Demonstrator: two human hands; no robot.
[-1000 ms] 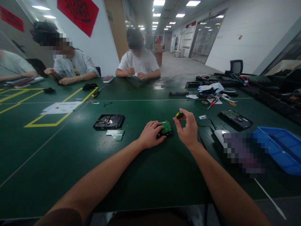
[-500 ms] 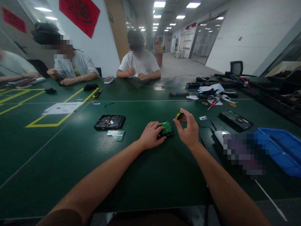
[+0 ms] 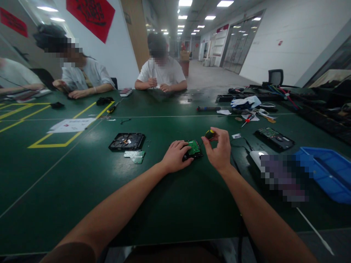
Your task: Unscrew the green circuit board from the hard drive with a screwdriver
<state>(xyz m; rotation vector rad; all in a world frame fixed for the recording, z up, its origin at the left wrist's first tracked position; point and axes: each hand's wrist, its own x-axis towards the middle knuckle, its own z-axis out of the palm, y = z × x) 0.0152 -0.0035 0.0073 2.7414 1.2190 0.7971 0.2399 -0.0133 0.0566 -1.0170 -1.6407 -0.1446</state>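
A small hard drive with a green circuit board [image 3: 194,147] lies on the dark green table [image 3: 164,204]. My left hand [image 3: 177,156] rests on its left part, fingers over the board and thumb along the near edge. Just to the right, my right hand [image 3: 218,148] pinches a yellow and black screwdriver [image 3: 210,134], whose thin shaft slants down towards the drive's right edge; where its tip touches is too small to tell. Further left lies a larger black drive [image 3: 127,141], with a loose circuit board [image 3: 135,156] below it.
Another drive [image 3: 275,138], a white device [image 3: 256,157] with a cable and a blue tray [image 3: 326,173] are on the right. Behind them lie a red screwdriver [image 3: 248,119] and gloves [image 3: 246,102]. A paper [image 3: 70,125] lies left. People sit across the table.
The screwdriver handle has turned slightly in my right hand's fingers. My left hand still lies on the drive. The whole view has shifted very slightly.
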